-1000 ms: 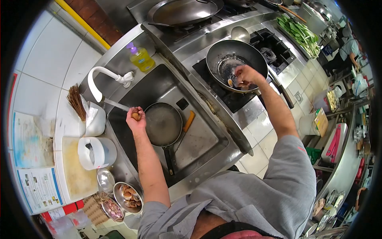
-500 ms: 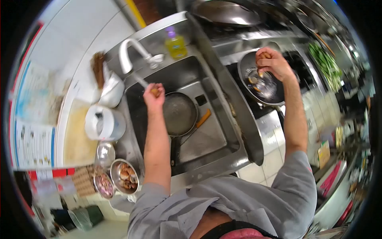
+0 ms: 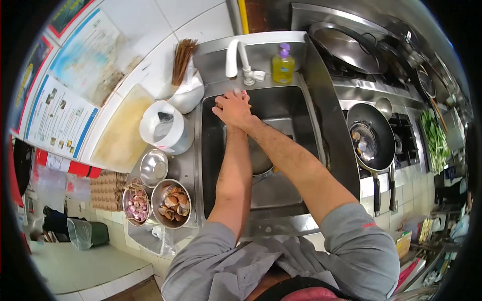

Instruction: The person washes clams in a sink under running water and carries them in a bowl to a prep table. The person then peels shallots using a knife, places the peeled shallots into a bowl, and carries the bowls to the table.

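Observation:
Under the white faucet (image 3: 234,55), my two hands are pressed together over the sink (image 3: 281,195). My right hand (image 3: 231,109) lies on top, its fingers closed over my left hand (image 3: 245,95), which is mostly covered. A small orange-brown bit shows beside the fingers; what they hold is hidden. Below my forearms, a pan (image 3: 261,163) in the sink is partly visible. On the stove to the right, a dark frying pan (image 3: 384,135) holds brownish pieces (image 3: 358,141) and a shiny clear layer.
Left of the sink stand a white bucket (image 3: 181,135), an empty metal bowl (image 3: 154,168), a bowl of brown shell-like pieces (image 3: 174,203) and a bowl of small purple onions (image 3: 136,205). Yellow soap (image 3: 283,65) stands behind. Green vegetables (image 3: 435,143) lie far right.
My right hand has moved left from above the stove pan to the sink. It now meets my left hand under the faucet. The view has shifted too.

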Demonstrator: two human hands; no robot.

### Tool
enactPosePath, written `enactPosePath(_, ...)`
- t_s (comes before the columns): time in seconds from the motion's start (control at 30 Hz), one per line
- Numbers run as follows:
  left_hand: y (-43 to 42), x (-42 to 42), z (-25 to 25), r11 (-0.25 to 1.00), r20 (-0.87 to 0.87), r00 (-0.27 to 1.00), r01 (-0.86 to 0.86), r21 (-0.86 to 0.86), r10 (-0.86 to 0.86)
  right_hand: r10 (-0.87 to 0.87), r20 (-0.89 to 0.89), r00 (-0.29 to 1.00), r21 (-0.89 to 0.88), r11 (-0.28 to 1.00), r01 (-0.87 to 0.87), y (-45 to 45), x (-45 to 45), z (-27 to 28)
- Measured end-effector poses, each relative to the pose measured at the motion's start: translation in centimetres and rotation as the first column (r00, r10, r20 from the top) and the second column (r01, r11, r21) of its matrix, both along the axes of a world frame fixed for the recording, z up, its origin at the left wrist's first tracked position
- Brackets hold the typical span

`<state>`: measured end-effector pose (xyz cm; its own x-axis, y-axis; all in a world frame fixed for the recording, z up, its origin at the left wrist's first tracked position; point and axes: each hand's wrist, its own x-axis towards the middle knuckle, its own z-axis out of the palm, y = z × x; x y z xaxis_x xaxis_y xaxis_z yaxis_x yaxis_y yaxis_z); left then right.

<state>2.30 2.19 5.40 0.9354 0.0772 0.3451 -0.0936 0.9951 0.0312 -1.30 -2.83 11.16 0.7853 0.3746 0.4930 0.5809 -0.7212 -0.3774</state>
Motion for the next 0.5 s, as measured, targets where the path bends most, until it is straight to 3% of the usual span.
enactPosePath(0.07,1.2,-0.3,-0.9,0.998,-0.029,1.000,0.005,0.062,-0.003,0.017,-0.187,0.982,0.121,0.993,0.006,0.7,0.1,-1.0)
enactPosePath(0.2,1.5,0.7,-3.0,0.967,-0.165,0.983,0.112,0.228,-0.075,-0.112,-0.219,0.969,0.156,0.977,0.148,0.9,1.2,-2.1)
enactPosePath(0.23,1.7,1.2,-4.2,0.947,-0.215,0.969,0.178,0.266,-0.122,-0.162,-0.406,0.900,0.270,0.919,0.288,0.8,2.3,-3.0)
enactPosePath(0.27,1.5,1.6,-4.5,0.924,-0.267,0.951,0.235,0.302,-0.155,-0.184,-0.576,0.797,0.344,0.830,0.440,0.5,3.7,-4.0)
enactPosePath(0.3,1.2,1.8,-4.8,0.901,-0.317,0.933,0.277,0.334,-0.169,-0.008,-0.647,0.762,0.524,0.722,0.452,-0.4,4.8,-4.8)
enactPosePath(0.33,-0.2,1.1,-3.3,0.887,-0.528,0.844,0.169,0.429,0.095,0.176,-0.669,0.722,0.668,0.567,0.481,-1.4,5.1,-5.7)
enactPosePath(0.37,-1.4,-0.1,-1.2,0.808,-0.548,0.803,0.155,0.568,0.231,0.377,-0.642,0.668,0.767,0.323,0.555,-2.0,4.1,-4.8)
enactPosePath(0.4,-2.3,-0.9,-0.2,0.704,-0.537,0.760,0.152,0.694,0.366,0.446,-0.525,0.725,0.829,0.077,0.553,-1.9,3.8,-5.5)
enactPosePath(0.43,-2.5,0.7,-2.7,0.615,-0.447,0.751,0.070,0.785,0.486,0.413,-0.525,0.744,0.836,0.086,0.542,-2.1,3.6,-6.1)
enactPosePath(0.47,-2.5,0.5,-3.5,0.616,-0.449,0.751,0.073,0.785,0.484,0.381,-0.520,0.765,0.844,0.094,0.528,-2.3,3.5,-6.5)
enactPosePath(0.5,-2.3,0.5,-4.0,0.707,-0.505,0.769,0.099,0.701,0.392,0.378,-0.519,0.766,0.845,0.092,0.527,-2.3,3.3,-6.4)
